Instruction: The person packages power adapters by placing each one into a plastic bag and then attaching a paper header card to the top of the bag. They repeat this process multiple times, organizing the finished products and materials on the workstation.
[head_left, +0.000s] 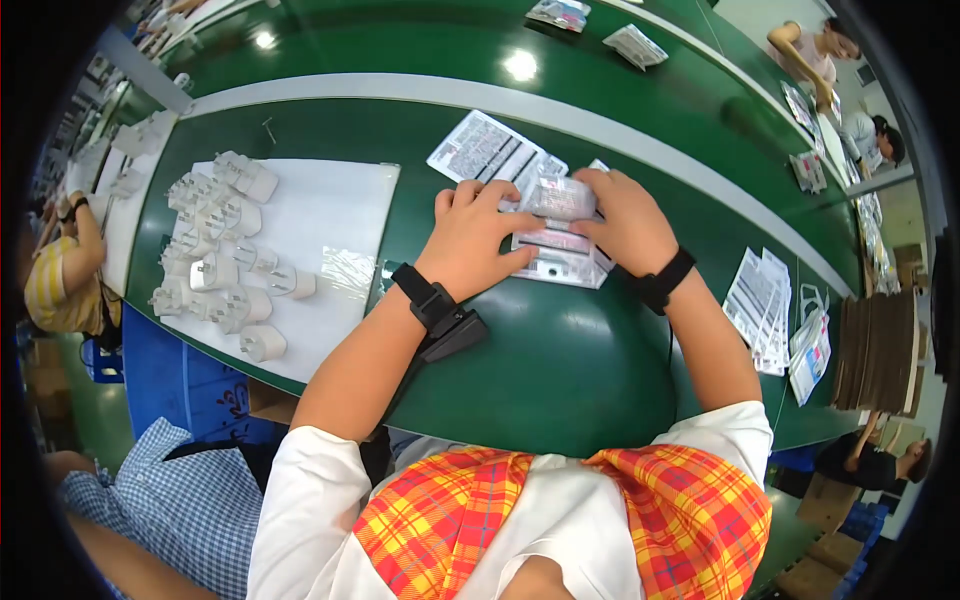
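At the middle of the green table lies a clear plastic package (562,198) with a bulky, whitish content I cannot make out. My right hand (635,222) grips its right side, thumb and index finger curled against it. My left hand (474,236) takes the left side with bent fingers; its index finger touches the package and its thumb rests lower, by the printed card (556,266) at the near end. Beyond my left fingers lies a printed sheet (482,146), partly under the package. Both my wrists carry black bands.
Several white plug adapters (215,272) are heaped on a white sheet (350,210) at left. Printed cards (757,310) and a bagged pack (810,350) lie at right, beside stacked brown cardboard (878,350). A pale rail (430,90) crosses the far side. Other people work around.
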